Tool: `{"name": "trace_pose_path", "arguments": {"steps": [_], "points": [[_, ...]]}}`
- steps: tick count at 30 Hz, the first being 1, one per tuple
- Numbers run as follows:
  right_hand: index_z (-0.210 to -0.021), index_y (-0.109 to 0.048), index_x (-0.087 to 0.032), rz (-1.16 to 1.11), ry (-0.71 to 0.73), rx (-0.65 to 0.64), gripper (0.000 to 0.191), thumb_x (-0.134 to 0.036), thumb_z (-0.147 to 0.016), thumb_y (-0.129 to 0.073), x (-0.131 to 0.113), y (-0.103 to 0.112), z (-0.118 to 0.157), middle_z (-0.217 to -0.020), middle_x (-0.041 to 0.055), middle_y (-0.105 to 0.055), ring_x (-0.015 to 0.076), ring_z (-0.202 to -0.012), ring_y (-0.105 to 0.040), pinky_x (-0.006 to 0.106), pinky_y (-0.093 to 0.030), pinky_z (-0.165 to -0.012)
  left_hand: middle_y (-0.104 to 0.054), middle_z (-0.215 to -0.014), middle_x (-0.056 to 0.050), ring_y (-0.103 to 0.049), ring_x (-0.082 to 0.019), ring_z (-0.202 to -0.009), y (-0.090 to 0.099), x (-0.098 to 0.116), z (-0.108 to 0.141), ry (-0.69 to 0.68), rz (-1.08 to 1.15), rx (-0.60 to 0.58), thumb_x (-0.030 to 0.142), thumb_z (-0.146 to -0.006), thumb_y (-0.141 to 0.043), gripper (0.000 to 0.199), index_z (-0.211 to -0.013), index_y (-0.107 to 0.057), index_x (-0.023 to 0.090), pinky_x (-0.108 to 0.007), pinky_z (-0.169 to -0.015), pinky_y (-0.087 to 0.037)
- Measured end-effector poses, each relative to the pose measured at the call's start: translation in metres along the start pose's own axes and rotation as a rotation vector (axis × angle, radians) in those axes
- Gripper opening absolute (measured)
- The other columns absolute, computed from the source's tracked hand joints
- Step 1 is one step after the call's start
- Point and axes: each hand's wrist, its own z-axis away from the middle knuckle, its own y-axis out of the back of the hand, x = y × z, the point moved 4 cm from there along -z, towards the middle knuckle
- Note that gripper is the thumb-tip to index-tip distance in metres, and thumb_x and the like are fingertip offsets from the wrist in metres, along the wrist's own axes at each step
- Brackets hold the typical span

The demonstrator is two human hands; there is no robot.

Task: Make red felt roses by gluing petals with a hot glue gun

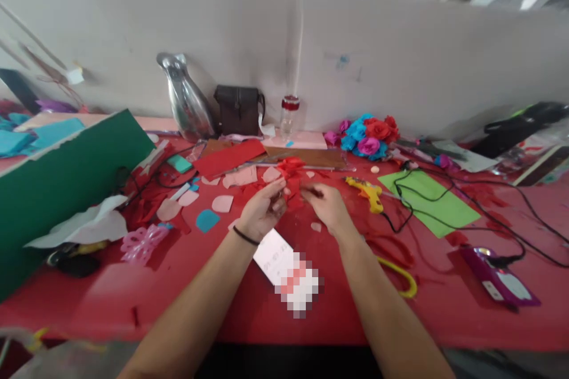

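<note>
Bare forearms angled inward, my two hands facing each other near the middle of my view.
My left forearm (204, 296) comes in from 7 o'clock, and my left hand (267, 207) has its fingers curled and tips drawn together, pointing toward 1 o'clock; my right forearm (377, 290) slants in from 5 o'clock, my right hand (328, 206) back-side up, bent fingers aimed at 10 o'clock, tips too blurred to read, just apart from the left's.
</note>
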Motion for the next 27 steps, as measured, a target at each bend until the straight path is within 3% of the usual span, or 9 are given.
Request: {"name": "trace_pose_path", "arguments": {"steps": [3, 6, 11, 20, 27], "points": [[-0.086, -0.069, -0.020, -0.485, -0.169, -0.002, 0.023, -0.038, -0.072, -0.065, 0.010, -0.035, 0.001, -0.083, 0.0030, -0.073, 0.0148, -0.070, -0.065, 0.028, -0.050, -0.067, -0.056, -0.054, 0.003, -0.028, -0.001, -0.033, -0.002, -0.001, -0.001, 0.041, -0.019, -0.047, 0.014, -0.082, -0.055, 0.015, -0.067, -0.055, 0.014, -0.016, -0.035, -0.025], [-0.081, -0.067, -0.021, -0.700, -0.191, 0.030, 0.023, -0.039, -0.068, -0.070, 0.018, -0.043, 0.004, -0.080, -0.0004, -0.071, 0.0127, -0.068, -0.065, 0.026, -0.051, -0.067, -0.055, -0.054, 0.003, -0.028, -0.001, -0.033, -0.001, -0.005, -0.005, 0.069, -0.019, -0.075, 0.011, -0.083, -0.052, 0.015, -0.069, -0.057, 0.013, -0.016, -0.035, -0.024], [-0.073, -0.067, -0.021, -0.804, -0.179, 0.044, 0.017, -0.036, -0.066, -0.070, 0.014, -0.037, 0.009, -0.069, -0.0032, -0.068, 0.0113, -0.064, -0.063, 0.025, -0.051, -0.065, -0.055, -0.055, 0.003, -0.028, 0.000, -0.034, -0.001, -0.011, -0.008, 0.064, -0.046, -0.126, 0.012, -0.081, -0.055, 0.011, -0.071, -0.059, 0.012, -0.014, -0.036, -0.024], [-0.069, -0.070, -0.018, -0.898, -0.163, 0.031, 0.017, -0.035, -0.068, -0.072, 0.007, -0.035, 0.010, -0.061, -0.0018, -0.066, 0.0100, -0.057, -0.059, 0.022, -0.049, -0.061, -0.055, -0.056, 0.001, -0.031, 0.000, -0.036, -0.003, -0.012, -0.003, 0.021, -0.102, -0.106, 0.015, -0.074, -0.064, 0.007, -0.068, -0.061, 0.012, -0.013, -0.034, -0.022], [-0.071, -0.072, -0.018, -0.795, -0.098, 0.072, 0.019, -0.037, -0.071, -0.071, 0.007, -0.029, 0.009, -0.058, -0.0012, -0.066, 0.0118, -0.055, -0.059, 0.025, -0.048, -0.061, -0.056, -0.056, 0.002, -0.031, 0.000, -0.037, -0.002, -0.015, -0.004, -0.011, -0.156, -0.093, 0.019, -0.069, -0.070, 0.010, -0.074, -0.064, 0.012, -0.015, -0.037, -0.022]]}}
